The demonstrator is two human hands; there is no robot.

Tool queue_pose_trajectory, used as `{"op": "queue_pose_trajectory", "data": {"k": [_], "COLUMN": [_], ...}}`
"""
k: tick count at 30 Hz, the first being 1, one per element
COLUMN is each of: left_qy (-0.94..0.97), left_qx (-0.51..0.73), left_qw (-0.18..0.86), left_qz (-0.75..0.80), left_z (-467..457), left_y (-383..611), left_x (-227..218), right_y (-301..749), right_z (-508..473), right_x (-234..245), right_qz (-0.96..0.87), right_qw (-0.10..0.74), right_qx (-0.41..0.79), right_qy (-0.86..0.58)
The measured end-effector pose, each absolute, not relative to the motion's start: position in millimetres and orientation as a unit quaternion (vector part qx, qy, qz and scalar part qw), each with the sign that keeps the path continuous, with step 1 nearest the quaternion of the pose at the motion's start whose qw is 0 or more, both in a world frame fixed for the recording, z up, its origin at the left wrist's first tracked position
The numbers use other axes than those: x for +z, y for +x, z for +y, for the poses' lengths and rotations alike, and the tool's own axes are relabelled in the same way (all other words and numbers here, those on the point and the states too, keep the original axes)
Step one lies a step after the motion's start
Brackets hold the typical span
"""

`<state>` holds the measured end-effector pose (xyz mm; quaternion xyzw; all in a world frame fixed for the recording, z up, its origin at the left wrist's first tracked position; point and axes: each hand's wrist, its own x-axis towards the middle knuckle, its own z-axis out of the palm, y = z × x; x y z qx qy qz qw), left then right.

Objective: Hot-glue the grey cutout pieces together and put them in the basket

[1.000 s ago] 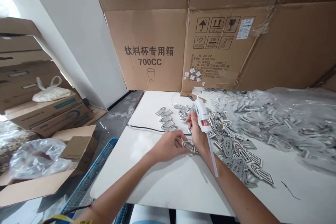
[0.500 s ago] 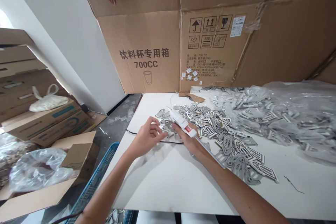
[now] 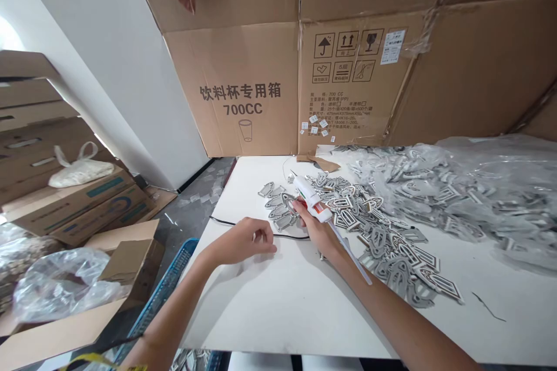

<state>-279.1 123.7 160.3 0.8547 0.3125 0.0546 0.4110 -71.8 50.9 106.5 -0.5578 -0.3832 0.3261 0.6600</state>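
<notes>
My right hand [image 3: 319, 235] grips a white hot glue gun [image 3: 310, 198] over the middle of the table. Its nozzle points away from me, and a long glue stick [image 3: 354, 258] sticks out behind along my forearm. My left hand [image 3: 243, 240] hovers to the left with fingers curled in; whatever may be between them is hidden. Just beyond both hands lies a small group of grey flat cut-out pieces [image 3: 278, 206], laid side by side. Right of the glue gun spreads a heaped pile of grey and white-edged pieces [image 3: 383, 237].
A black cord [image 3: 289, 236] crosses the white table [image 3: 270, 313]. Plastic bags of pieces [image 3: 435, 179] cover the back right. Cardboard [image 3: 243, 58] walls the rear. On the floor at left are a blue crate [image 3: 161, 295] and an open carton [image 3: 134, 266].
My left hand has drawn back toward me from the grey pieces, its fingers curling in. The glue gun has shifted slightly right in my right hand, uncovering more of the laid-out group.
</notes>
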Motion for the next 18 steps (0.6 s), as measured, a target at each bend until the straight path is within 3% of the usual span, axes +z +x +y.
{"op": "queue_pose_trajectory", "data": {"k": [4,8,18], "left_qy": [0.799,0.8,0.798], "left_qx": [0.162,0.272,0.342], "left_qw": [0.501,0.461,0.41], "left_qz": [0.291,0.272,0.278], "left_z": [136,149,147], "left_y": [-258,-241,-233], "left_x": [169,167,137], "right_y": [-71,-70,-72], "right_z": [55,59,58], "right_x": [103,97,93], "right_qz": [-0.366,-0.352,-0.383], "right_qw": [0.644,0.663,0.641], "right_qx": [0.36,0.351,0.332], "right_qy": [-0.567,-0.559,-0.576]}}
